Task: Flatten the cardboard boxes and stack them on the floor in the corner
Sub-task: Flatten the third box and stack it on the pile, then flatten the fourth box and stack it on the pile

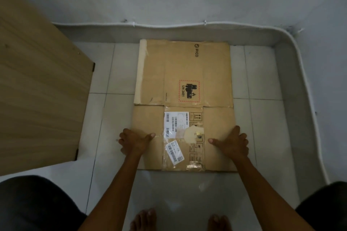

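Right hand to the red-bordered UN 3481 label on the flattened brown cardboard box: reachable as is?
Probably yes. The right hand holds the flattened brown cardboard box by its right edge; the red-bordered UN 3481 label lies beyond, on open cardboard, nothing between. It must let go first.

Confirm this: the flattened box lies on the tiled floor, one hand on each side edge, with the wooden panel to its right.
Wrong on one point: the head view shows the wooden panel to the left of the flattened box, not its right. The box does lie on the tiled floor, with the left hand and right hand on its side edges.
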